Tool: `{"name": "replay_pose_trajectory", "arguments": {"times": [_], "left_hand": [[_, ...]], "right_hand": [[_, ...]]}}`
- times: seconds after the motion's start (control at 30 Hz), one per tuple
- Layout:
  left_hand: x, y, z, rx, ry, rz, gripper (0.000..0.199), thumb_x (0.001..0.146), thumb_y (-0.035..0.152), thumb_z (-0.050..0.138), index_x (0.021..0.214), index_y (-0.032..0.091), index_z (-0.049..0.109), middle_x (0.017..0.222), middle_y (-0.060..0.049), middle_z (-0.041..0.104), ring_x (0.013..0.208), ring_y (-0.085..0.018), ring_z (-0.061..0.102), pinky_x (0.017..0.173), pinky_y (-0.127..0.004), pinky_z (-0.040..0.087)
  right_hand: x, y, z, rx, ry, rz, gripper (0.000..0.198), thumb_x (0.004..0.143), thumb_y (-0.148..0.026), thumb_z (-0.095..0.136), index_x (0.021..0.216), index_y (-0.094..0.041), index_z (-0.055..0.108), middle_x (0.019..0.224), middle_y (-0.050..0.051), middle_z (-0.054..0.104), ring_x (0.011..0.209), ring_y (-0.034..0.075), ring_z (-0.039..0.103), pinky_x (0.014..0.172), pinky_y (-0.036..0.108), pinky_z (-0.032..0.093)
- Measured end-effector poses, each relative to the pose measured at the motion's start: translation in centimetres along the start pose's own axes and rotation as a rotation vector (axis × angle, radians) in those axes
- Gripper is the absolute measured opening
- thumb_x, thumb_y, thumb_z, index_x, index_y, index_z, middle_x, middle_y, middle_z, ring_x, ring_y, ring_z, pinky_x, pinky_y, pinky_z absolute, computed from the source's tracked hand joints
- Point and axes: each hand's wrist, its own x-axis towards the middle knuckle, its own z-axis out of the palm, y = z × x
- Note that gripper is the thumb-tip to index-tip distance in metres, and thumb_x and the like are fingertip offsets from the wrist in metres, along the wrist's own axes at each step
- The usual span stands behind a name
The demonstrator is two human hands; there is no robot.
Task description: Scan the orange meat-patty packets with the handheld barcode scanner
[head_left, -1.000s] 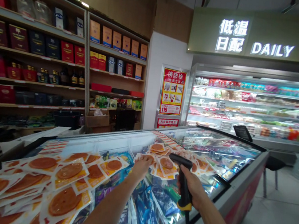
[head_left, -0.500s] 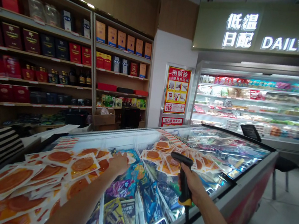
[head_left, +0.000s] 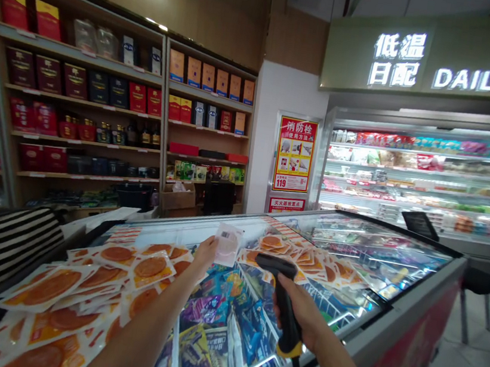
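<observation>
Handling looks midway: left hand (head_left: 206, 252) pinches one packet (head_left: 228, 245), right hand's (head_left: 300, 311) fingers clasp a scanner (head_left: 285, 314); two piles (head_left: 54, 291), finished share unclear.

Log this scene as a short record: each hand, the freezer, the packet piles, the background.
Left hand: holds one flat packet, pale side facing the camera
Right hand: grips a black-and-yellow scanner, its head toward the packet
Freezer: glass-topped, bagged goods below
Packet piles: larger pile at left, another pile beyond the scanner
Background: stocked shelves, lit DAILY sign
</observation>
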Motion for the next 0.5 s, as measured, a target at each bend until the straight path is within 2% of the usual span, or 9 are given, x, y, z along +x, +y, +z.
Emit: {"name": "replay_pose_trajectory", "arguments": {"times": [0.1, 0.23, 0.37, 0.5], "left_hand": [[-0.6, -1.0, 0.2, -0.2, 0.039, -0.025, 0.036, 0.07, 0.039, 0.039, 0.086, 0.011, 0.055, 0.071, -0.006, 0.063, 0.068, -0.018, 0.058, 0.057, -0.025, 0.043], [-1.3, -2.1, -0.2, -0.374, 0.052, -0.047, 0.037, 0.066, 0.042, 0.043, 0.08, 0.011, 0.056, 0.068, -0.006, 0.063, 0.062, -0.017, 0.058, 0.055, -0.026, 0.044], [-1.5, -2.4, -0.3, -0.424, 0.047, -0.049, 0.036, 0.065, 0.041, 0.045, 0.08, 0.01, 0.056, 0.065, -0.006, 0.062, 0.061, -0.017, 0.058, 0.055, -0.028, 0.044], [-1.3, -2.3, 0.4, -0.385, 0.056, -0.046, 0.032, 0.07, 0.037, 0.043, 0.082, 0.01, 0.056, 0.068, -0.005, 0.062, 0.062, -0.014, 0.057, 0.058, -0.028, 0.044]], "right_hand": [[0.0, -0.1, 1.9, 0.002, -0.05, -0.021, 0.039, 0.067, -0.052, 0.043, 0.058, -0.014, 0.047, 0.039, -0.002, 0.048, 0.031, 0.007, 0.042, 0.031, 0.02, 0.037], [0.3, -0.7, 2.7, 0.012, -0.053, -0.039, 0.04, 0.067, -0.053, 0.042, 0.058, -0.014, 0.047, 0.039, -0.002, 0.047, 0.03, 0.007, 0.042, 0.03, 0.02, 0.037], [0.3, -1.1, 2.8, 0.046, -0.063, -0.045, 0.036, 0.066, -0.051, 0.045, 0.064, -0.015, 0.048, 0.044, -0.002, 0.049, 0.032, 0.008, 0.044, 0.031, 0.021, 0.038], [0.3, -1.1, 2.8, 0.072, -0.07, -0.054, 0.033, 0.066, -0.049, 0.047, 0.07, -0.016, 0.048, 0.046, -0.003, 0.05, 0.033, 0.008, 0.044, 0.03, 0.021, 0.038]]}}
